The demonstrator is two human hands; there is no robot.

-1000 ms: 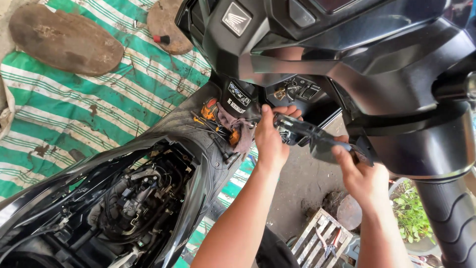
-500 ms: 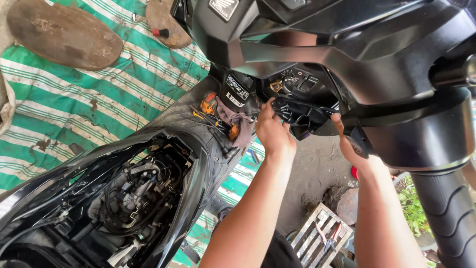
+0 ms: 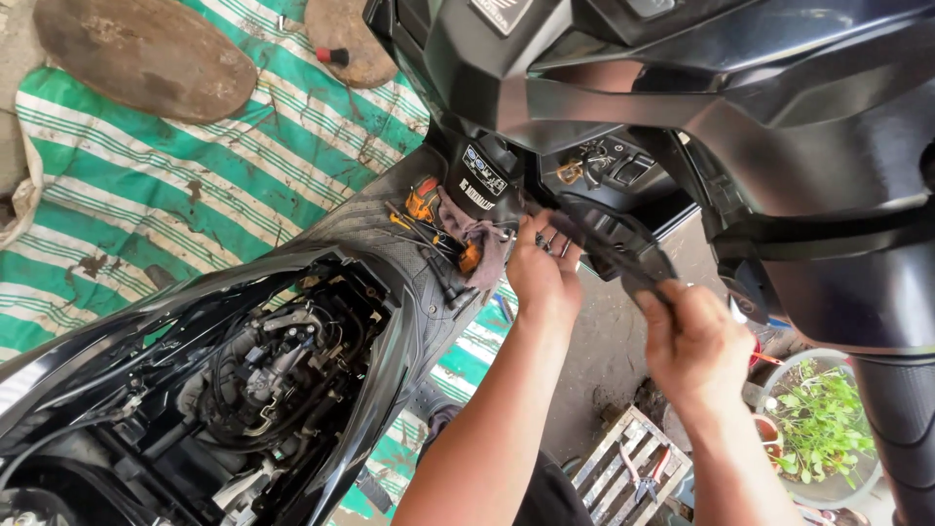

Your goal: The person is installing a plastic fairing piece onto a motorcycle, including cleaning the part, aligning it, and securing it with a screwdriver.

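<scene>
Gripping the black inner panel (image 3: 614, 244) with both hands, I'm closing my left hand (image 3: 543, 273) at its nine o'clock edge, my right hand (image 3: 693, 343) pinching its five o'clock end.

Screwdrivers (image 3: 429, 229) lie on the footboard (image 3: 375, 234), left of the panel (image 3: 614, 244).

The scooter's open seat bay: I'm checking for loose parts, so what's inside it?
Inside the open seat bay, black hoses, wiring and metal engine parts show. Lower down it is dark, and body panels cover the rest.
</scene>
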